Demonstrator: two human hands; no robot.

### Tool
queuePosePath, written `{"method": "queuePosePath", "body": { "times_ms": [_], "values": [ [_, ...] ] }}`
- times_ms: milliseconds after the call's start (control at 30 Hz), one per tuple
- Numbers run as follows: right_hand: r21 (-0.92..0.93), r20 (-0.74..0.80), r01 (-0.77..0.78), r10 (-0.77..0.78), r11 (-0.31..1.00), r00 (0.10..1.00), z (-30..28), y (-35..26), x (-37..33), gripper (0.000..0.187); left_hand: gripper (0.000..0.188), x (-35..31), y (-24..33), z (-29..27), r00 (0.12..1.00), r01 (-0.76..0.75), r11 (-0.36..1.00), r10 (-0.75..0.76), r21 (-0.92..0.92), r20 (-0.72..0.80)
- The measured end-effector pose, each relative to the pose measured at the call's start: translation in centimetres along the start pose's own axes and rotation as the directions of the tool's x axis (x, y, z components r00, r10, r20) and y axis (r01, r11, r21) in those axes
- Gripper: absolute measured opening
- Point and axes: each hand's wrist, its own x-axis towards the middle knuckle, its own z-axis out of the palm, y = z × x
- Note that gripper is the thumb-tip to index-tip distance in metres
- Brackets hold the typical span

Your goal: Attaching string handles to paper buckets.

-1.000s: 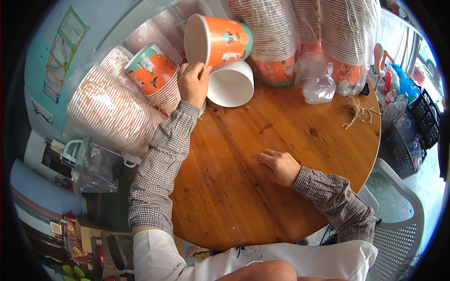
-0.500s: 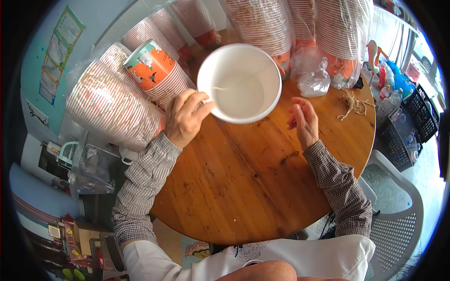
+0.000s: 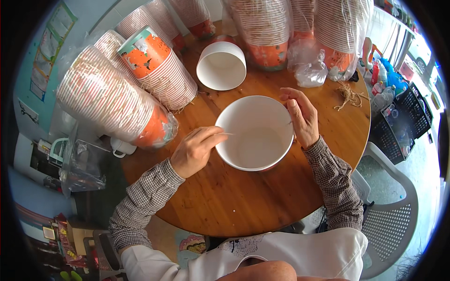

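Observation:
A large white-lined paper bucket (image 3: 255, 136) stands mouth up on the table in front of me, between my two hands. My left hand (image 3: 194, 150) is at its left rim, thumb and fingers pinched on a thin pale strand (image 3: 228, 134) whose tip reaches over the opening. At the right rim my right hand (image 3: 302, 117) has its fingers curved and partly apart; whether they touch the bucket I cannot tell. Behind it stands a short stack of paper buckets (image 3: 221, 68). To the left leans an orange-printed bucket stack (image 3: 159, 68), with loose fibres near its base.
Plastic-wrapped bucket stacks (image 3: 108, 98) crowd the table's left; more wrapped stacks (image 3: 265, 33) stand at the back. A crumpled clear bag (image 3: 310, 70) and a twine tangle (image 3: 351, 95) lie at the right. Beyond are a grey chair (image 3: 391, 220) and black crates (image 3: 398, 126).
The bucket has come toward me and now stands lower on the table, exposing the short stack behind. My left hand has moved nearer me; my right hand has gone from mid-air to the rim.

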Motion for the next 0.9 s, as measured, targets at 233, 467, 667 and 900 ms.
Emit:
{"method": "queuePosePath", "body": {
  "times_ms": [233, 467, 667, 900],
  "values": [
    [-0.383, 0.224, 0.321, -0.249, 0.866, 0.942, -0.6, -1.9, 0.2, 0.034, 0.033, -0.1, 0.2, -0.7, 0.964, 0.238, 0.892, -0.264, -0.384, -0.016],
    [-0.565, 0.333, 0.478, -0.344, 0.672, 0.878, -0.2, -2.7, 0.5, 0.039, 0.035, 0.0, -0.1, -0.5, 0.956, 0.279, 0.872, -0.29, -0.401, 0.035],
    [-0.521, 0.402, 0.514, -0.335, 0.682, 0.852, 0.5, -2.1, 1.2, 0.039, 0.035, -0.1, -0.4, -0.6, 0.937, 0.349, 0.861, -0.334, -0.371, 0.106],
    [0.122, 0.367, -0.139, 0.085, 0.983, 0.926, -0.8, -2.2, 0.9, 0.045, 0.036, -0.5, -1.5, -0.1, 0.872, 0.476, 0.658, -0.439, -0.584, 0.217]
  ]
}}
